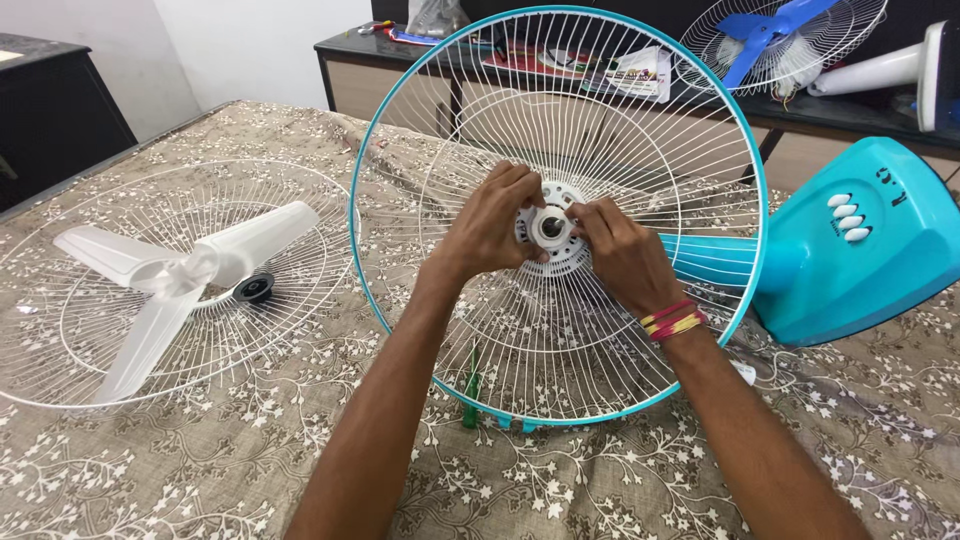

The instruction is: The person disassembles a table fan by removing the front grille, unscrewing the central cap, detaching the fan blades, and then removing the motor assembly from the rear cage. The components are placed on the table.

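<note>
A round white wire fan guard with a teal rim [380,120] stands upright on the table in front of me, fixed to a teal fan body [870,250] lying on its side to the right. My left hand [495,225] and my right hand [620,250] both grip the white hub ring [552,228] at the guard's centre, around the motor shaft. My fingers are closed on the ring from either side. Red and yellow threads circle my right wrist.
A second white wire guard [60,350] lies flat at left, with a white three-blade fan blade [180,275] and a small black cap [254,288] on it. A green screwdriver [470,390] lies under the guard. Behind, a desk holds another fan with a blue blade [770,30].
</note>
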